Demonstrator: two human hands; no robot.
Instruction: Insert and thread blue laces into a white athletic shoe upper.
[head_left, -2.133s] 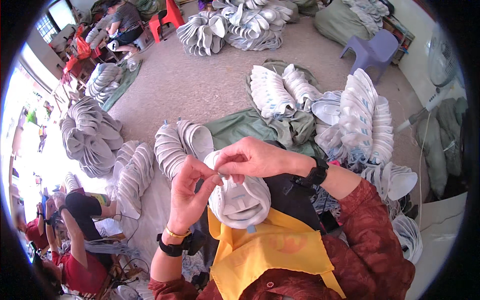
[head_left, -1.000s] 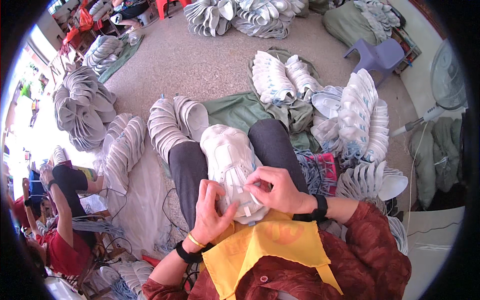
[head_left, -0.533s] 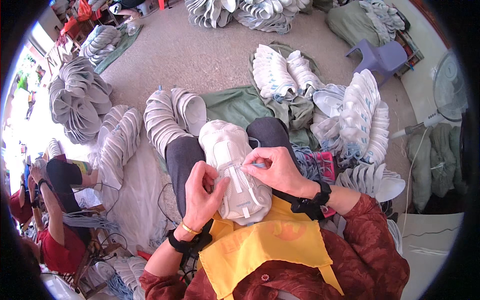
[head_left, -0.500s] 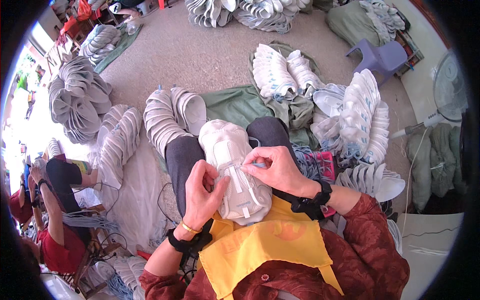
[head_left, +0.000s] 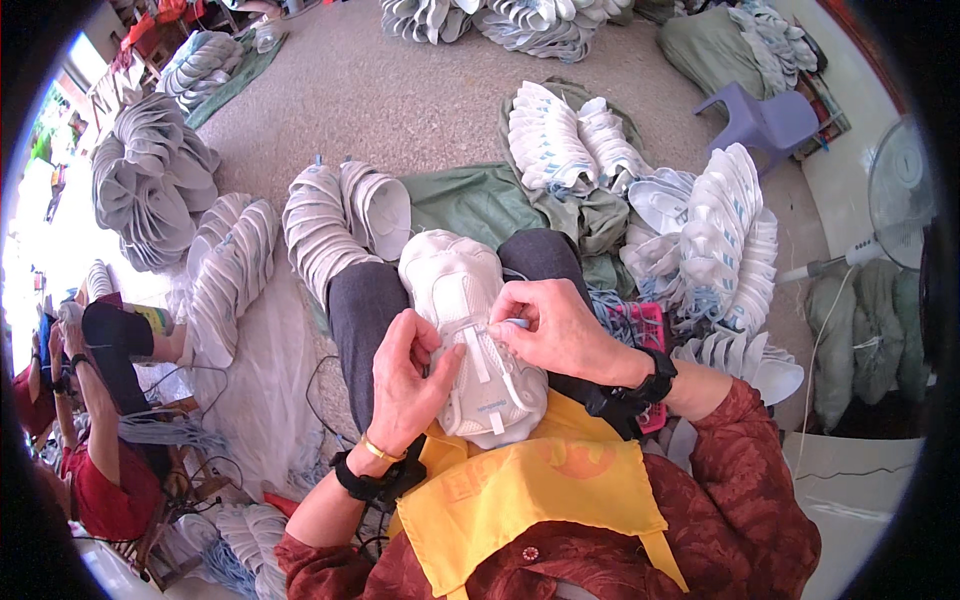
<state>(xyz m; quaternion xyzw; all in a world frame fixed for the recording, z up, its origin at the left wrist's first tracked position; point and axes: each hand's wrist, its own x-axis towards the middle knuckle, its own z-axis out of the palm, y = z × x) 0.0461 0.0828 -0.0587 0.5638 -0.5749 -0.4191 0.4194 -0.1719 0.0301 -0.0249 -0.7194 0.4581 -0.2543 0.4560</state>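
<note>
A white shoe upper (head_left: 455,265) lies across my lap, toe pointing away and heel toward me, over a yellow apron (head_left: 540,490). My right hand (head_left: 565,325) is closed in a pinch at the right edge of its lacing area. A short piece of light blue shoelace (head_left: 516,323) shows at those fingertips. On the left side, my left hand (head_left: 408,375) rests against the upper with curled fingers. Its thumb lies by the tongue, a small gap from the index finger, and nothing shows between them.
Nested rows of white uppers (head_left: 330,225) stand beyond my left knee, with more (head_left: 725,235) to the right. A pink basket (head_left: 650,325) holding laces is beside my right thigh. A purple stool (head_left: 765,120) and a fan (head_left: 895,200) stand right. Another person's arm (head_left: 100,400) is at left.
The view has shifted slightly. My right hand stays pinched at the lacing edge, and my left hand keeps nearly the same pose on the upper.
</note>
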